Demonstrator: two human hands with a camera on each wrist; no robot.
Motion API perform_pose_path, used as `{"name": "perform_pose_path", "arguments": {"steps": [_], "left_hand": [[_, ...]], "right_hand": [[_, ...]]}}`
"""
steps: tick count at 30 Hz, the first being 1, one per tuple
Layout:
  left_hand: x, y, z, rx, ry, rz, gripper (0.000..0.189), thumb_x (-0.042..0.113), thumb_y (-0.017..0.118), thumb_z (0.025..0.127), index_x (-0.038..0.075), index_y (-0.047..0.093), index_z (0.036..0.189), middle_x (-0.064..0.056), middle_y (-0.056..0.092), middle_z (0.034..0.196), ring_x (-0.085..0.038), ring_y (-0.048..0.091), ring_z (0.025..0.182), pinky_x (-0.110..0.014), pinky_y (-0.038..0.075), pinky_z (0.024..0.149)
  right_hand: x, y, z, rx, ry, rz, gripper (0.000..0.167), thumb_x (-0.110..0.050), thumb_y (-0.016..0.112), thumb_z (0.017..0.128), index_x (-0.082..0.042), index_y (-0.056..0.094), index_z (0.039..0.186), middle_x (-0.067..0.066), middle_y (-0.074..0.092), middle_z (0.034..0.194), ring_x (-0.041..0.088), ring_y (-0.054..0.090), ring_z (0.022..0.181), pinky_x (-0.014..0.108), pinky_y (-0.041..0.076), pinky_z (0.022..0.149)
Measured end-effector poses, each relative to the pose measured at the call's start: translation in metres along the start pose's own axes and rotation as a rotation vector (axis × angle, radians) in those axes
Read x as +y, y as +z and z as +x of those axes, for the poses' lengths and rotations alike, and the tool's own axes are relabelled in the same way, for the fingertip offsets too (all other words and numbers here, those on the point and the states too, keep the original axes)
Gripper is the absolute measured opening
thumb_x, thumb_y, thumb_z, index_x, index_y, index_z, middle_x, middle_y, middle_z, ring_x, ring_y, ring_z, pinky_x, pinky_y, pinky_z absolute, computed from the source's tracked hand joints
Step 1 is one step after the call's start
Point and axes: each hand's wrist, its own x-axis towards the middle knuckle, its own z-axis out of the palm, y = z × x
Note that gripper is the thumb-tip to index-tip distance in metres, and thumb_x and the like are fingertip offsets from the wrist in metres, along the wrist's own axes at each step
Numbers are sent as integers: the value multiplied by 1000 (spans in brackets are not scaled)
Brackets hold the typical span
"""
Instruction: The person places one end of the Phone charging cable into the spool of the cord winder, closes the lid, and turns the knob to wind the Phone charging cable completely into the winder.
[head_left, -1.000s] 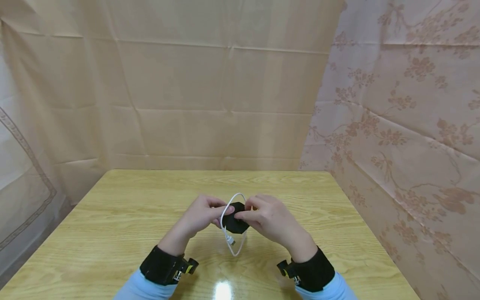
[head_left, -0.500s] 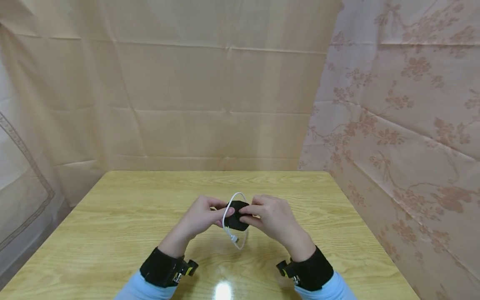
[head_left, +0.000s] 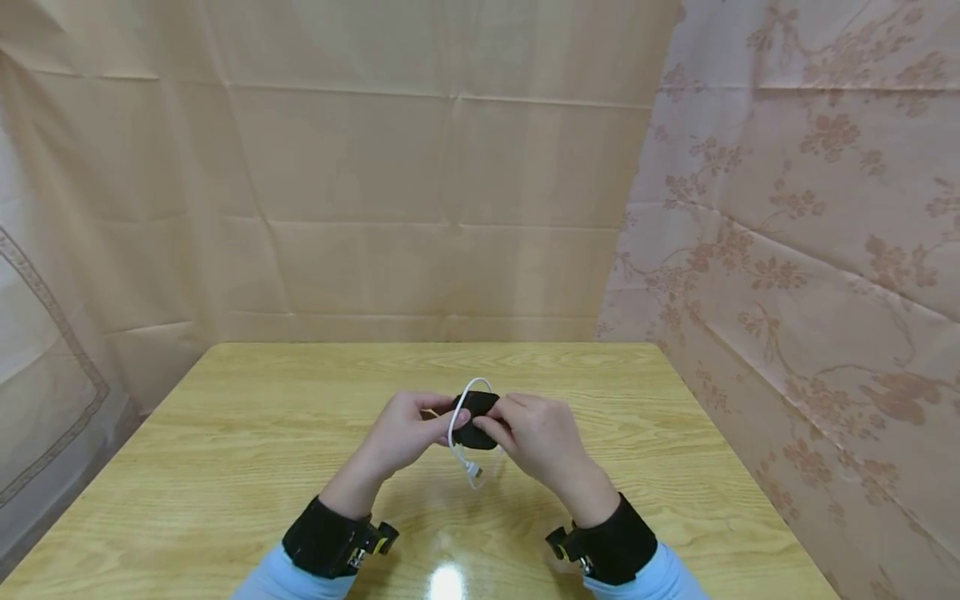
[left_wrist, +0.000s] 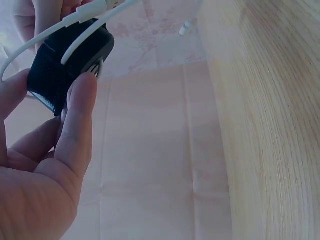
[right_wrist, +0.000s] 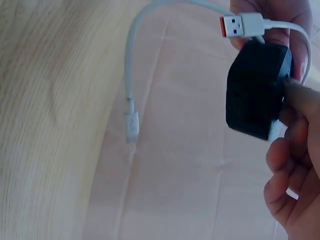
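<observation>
A small black faceted block point(head_left: 483, 406) is held up over the table between both hands; its exact kind I cannot tell. My left hand point(head_left: 405, 432) grips its left side, thumb point(left_wrist: 82, 95) on one face and fingers behind. From the right, my right hand point(head_left: 542, 437) pinches its edge between thumb and fingers. A white USB cable point(right_wrist: 128, 70) loops around the block and hangs from it. Its USB-A plug point(right_wrist: 242, 26), with an orange-red insert, sits beside the block in the right wrist view. The smaller plug point(right_wrist: 132, 125) dangles free. Fingers partly hide the block.
The wood-grain table point(head_left: 315, 375) stretches around both hands. A beige cloth point(head_left: 360, 183) hangs behind it and a flowered pink cloth point(head_left: 787, 250) at the right. Black bands point(head_left: 326, 537) with small cameras circle both wrists.
The block has risen slightly and turned, showing less of its wide face. My right fingers have shifted their hold on its right side. The hanging cable loop has moved up a little.
</observation>
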Motion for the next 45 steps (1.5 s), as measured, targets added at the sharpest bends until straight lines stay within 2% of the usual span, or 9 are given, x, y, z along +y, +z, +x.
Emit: {"name": "perform_pose_path", "arguments": {"steps": [5, 9, 14, 19, 24, 29, 34, 41, 45], "left_hand": [[0, 0, -1, 38, 42, 43, 26, 22, 75, 95, -1, 77, 109, -11, 75, 98, -23, 71, 71, -40, 60, 68], [1, 1, -3, 61, 88, 53, 24, 20, 75, 95, 0, 77, 108, -11, 74, 99, -20, 71, 71, -32, 59, 67], [1, 3, -4, 93, 139, 54, 21, 18, 77, 94, 1, 78, 106, -9, 75, 95, -18, 73, 75, -30, 57, 66], [-1, 4, -3, 150, 164, 84, 21, 19, 80, 91, 4, 80, 105, -6, 75, 93, -16, 73, 76, -28, 56, 66], [-2, 6, -2, 206, 185, 104, 21, 19, 83, 88, 5, 81, 104, -5, 74, 91, -15, 72, 76, -28, 57, 66], [-2, 7, -3, 234, 222, 136, 24, 18, 83, 88, 5, 80, 107, -6, 72, 92, -15, 72, 79, -28, 59, 68], [-1, 4, -4, 257, 251, 189, 23, 17, 84, 87, 5, 80, 106, -4, 70, 89, -13, 71, 76, -28, 58, 65], [0, -1, -5, 264, 229, 202, 20, 19, 83, 88, 8, 80, 105, -1, 73, 91, -12, 71, 77, -29, 58, 67], [1, -4, -5, 263, 205, 189, 23, 20, 82, 89, 7, 80, 107, -3, 74, 93, -14, 71, 78, -30, 58, 68]], "right_hand": [[-8, 4, 2, -51, 66, -59, 25, -24, 73, 94, -16, 61, 74, -7, 57, 66, 6, 49, 52, 23, 39, 45], [-14, 5, 4, -68, 185, 31, 25, -18, 70, 96, -15, 62, 73, -8, 55, 65, 6, 49, 53, 23, 40, 46], [-20, 3, 8, -102, 460, 331, 29, -14, 65, 100, -14, 65, 70, -11, 51, 60, 4, 45, 51, 22, 39, 46], [-20, 6, 10, -89, 701, 591, 30, -13, 63, 100, -9, 69, 71, -7, 49, 58, 6, 40, 51, 24, 34, 46], [-22, 6, 13, -91, 895, 834, 32, -16, 61, 102, 0, 69, 75, -2, 50, 59, 8, 39, 48, 23, 32, 44], [-23, 8, 13, -70, 1032, 1052, 35, -17, 58, 104, 6, 65, 79, -1, 49, 59, 6, 33, 45, 19, 26, 41], [-24, 12, 14, -53, 1061, 1091, 35, -19, 59, 105, 6, 66, 81, 1, 50, 60, 7, 32, 46, 19, 25, 42], [-23, 15, 14, -38, 951, 883, 36, -24, 68, 99, -2, 68, 71, 1, 52, 58, 11, 38, 49, 23, 29, 43], [-18, 12, 13, -1, 927, 847, 32, -22, 71, 97, -3, 71, 72, 1, 53, 60, 12, 39, 50, 23, 29, 44]]}}
